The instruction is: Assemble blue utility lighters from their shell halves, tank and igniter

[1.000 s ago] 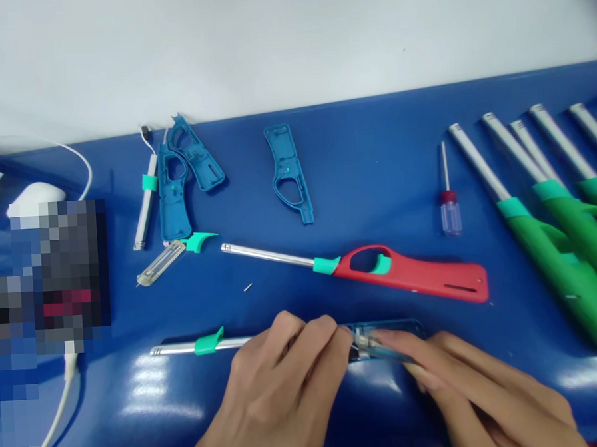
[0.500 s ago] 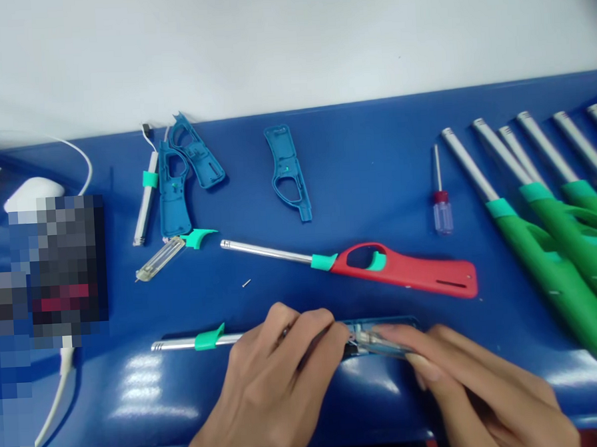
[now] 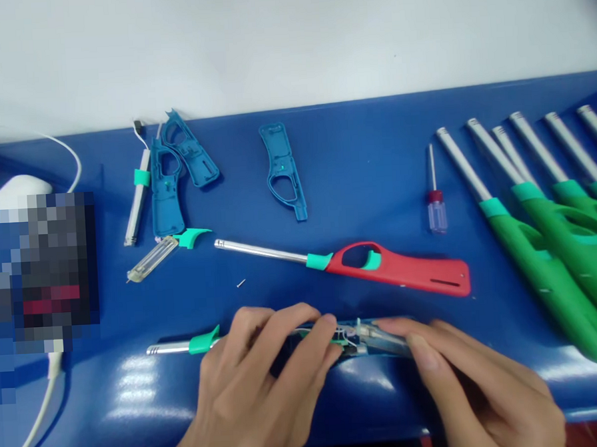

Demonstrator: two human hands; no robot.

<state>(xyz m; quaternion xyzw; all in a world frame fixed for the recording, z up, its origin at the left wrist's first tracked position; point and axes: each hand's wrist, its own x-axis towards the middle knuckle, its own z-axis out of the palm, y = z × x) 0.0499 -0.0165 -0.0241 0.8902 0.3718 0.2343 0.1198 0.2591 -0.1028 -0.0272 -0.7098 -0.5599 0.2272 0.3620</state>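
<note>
A half-open blue lighter (image 3: 369, 340) lies along the front edge of the blue table (image 3: 376, 173), its metal tube (image 3: 167, 348) with a teal collar pointing left. My left hand (image 3: 257, 386) rests over its middle, fingertips pinched on the inner parts where thin wires show. My right hand (image 3: 467, 388) presses its fingers on the clear inner piece at the handle end. Both hands touch the lighter.
A whole red lighter (image 3: 395, 268) lies just behind. Blue shell halves (image 3: 283, 171), a clear tank (image 3: 147, 260) and a loose tube (image 3: 137, 198) lie at the back left. A small screwdriver (image 3: 435, 206) and several green lighters (image 3: 554, 237) are at right. A tiny screw (image 3: 241, 283) lies loose.
My left hand has slid a little left along the lighter and its fingers have closed in on the inner parts, which now show more wires. The right hand has barely moved.
</note>
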